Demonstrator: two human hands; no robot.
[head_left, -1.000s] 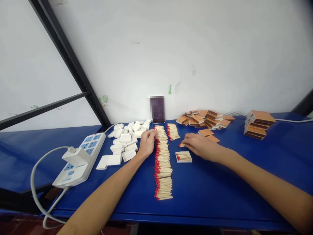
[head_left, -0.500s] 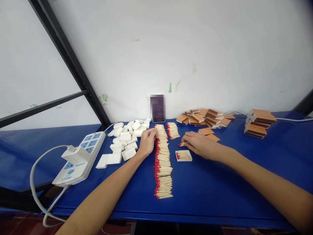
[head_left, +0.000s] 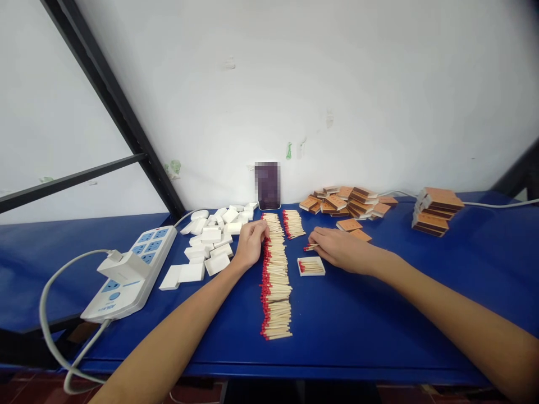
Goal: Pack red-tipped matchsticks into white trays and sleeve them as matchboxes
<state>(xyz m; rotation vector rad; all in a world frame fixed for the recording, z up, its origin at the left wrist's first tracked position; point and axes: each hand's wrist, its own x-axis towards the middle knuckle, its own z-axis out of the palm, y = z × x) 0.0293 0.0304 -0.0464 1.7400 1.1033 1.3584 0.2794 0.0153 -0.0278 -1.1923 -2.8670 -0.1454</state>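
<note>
A long row of red-tipped matches [head_left: 275, 280] runs down the middle of the blue table [head_left: 379, 314]. My left hand [head_left: 250, 244] rests at the row's upper left edge, fingers curled onto the matches. My right hand [head_left: 337, 247] lies on the table to the right, fingers pinched on a few matches [head_left: 310, 247]. Just below them sits a small white tray [head_left: 311, 266] with several matches in it. A shorter bunch of matches [head_left: 292, 223] lies behind.
White inner trays [head_left: 210, 241] are piled to the left, next to a white and blue power strip [head_left: 132, 269] with a cable. Orange matchbox sleeves [head_left: 345, 201] lie heaped at the back, a stack of them [head_left: 435, 219] to the right. A dark card [head_left: 267, 185] leans on the wall.
Both hands stay almost still at the matches; the view has shifted slightly, so everything sits a little further left and up.
</note>
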